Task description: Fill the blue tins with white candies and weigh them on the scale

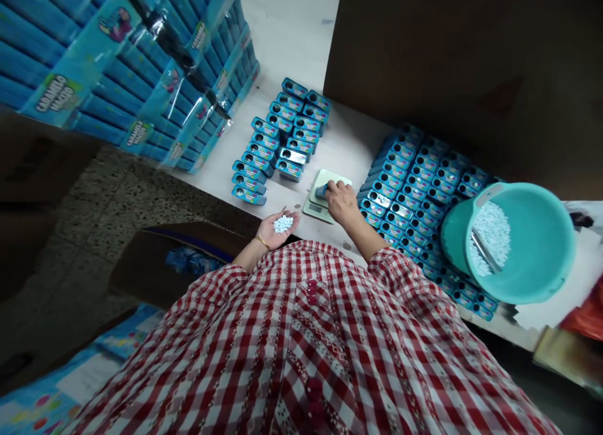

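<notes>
Palm up at the table's near edge, my left hand (279,229) holds a small heap of white candies (283,224). My right hand (343,202) is over a pale kitchen scale (335,176), its fingers closed around a small blue candy container (322,191). Most of that container is covered by the fingers. To the left of the scale stand rows of similar blue candy containers (264,142), with dark round openings on top. A larger block of such containers (401,177) stands to the right of my right hand.
A turquoise bucket (541,246) at the right contains white candies and a metal scoop (485,249). Shrink-wrapped blue display packs (117,77) are stacked at the upper left. Below the table's left edge is an open cardboard box (141,262). A large dark brown surface (447,64) rises behind.
</notes>
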`<act>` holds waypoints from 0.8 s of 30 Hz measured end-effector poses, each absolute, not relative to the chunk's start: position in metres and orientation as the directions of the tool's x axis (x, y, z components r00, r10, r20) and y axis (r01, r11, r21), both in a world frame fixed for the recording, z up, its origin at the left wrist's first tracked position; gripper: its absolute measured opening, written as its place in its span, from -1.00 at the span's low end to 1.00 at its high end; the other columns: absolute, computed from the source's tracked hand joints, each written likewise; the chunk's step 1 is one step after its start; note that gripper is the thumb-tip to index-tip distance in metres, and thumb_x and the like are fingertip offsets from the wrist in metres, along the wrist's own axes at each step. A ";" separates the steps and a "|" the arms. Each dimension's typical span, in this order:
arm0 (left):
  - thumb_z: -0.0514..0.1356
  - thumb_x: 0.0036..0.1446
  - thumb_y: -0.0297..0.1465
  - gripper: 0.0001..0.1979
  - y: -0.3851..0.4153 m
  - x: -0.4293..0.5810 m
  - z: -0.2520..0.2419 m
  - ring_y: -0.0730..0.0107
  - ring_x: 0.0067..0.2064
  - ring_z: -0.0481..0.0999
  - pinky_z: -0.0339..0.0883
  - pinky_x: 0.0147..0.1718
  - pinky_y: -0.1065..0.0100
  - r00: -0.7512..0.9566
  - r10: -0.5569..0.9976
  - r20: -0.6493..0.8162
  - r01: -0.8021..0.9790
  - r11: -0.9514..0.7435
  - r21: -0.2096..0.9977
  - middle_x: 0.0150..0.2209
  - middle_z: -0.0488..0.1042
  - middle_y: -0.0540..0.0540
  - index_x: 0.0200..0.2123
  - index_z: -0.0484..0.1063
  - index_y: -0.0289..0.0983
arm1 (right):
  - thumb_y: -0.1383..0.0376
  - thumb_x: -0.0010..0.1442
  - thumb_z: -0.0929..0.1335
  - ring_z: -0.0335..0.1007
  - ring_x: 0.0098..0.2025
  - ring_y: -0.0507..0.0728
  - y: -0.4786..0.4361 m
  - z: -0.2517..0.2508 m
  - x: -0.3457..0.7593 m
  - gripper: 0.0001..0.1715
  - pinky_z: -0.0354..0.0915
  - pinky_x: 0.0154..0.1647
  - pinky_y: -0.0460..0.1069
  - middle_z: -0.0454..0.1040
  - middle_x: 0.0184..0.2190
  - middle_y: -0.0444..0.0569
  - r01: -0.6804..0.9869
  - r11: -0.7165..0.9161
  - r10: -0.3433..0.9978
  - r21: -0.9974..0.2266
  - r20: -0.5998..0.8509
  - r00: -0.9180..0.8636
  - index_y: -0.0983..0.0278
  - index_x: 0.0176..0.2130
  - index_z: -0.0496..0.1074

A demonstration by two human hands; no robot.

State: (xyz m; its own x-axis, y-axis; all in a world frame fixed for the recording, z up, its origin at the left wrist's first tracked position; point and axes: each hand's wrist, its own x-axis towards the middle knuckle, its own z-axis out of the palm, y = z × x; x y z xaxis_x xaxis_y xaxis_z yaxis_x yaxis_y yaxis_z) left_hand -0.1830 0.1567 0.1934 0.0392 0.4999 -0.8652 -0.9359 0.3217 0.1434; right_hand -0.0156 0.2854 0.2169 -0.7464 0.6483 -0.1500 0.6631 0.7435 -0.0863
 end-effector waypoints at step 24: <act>-0.07 0.22 -0.39 -0.66 0.151 -0.177 0.180 0.28 -0.29 0.56 0.38 -0.20 0.25 0.265 0.492 -0.829 -0.874 0.485 0.008 -0.30 0.55 -0.20 -0.08 0.42 -0.39 | 0.42 0.23 0.17 0.33 -0.15 0.17 0.200 0.210 -0.043 -0.67 0.35 -0.26 -0.01 0.41 -0.09 0.16 0.423 0.812 0.361 -0.403 -0.225 -0.905 0.39 -0.04 0.36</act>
State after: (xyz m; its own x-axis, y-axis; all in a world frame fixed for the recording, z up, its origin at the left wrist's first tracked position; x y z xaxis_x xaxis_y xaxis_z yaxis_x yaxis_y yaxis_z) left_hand -0.1766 0.1508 0.1796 0.2651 0.4917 -0.8295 -0.8745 0.4850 0.0080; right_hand -0.0433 0.2004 0.2103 -0.9053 0.3606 -0.2247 0.4232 0.8116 -0.4027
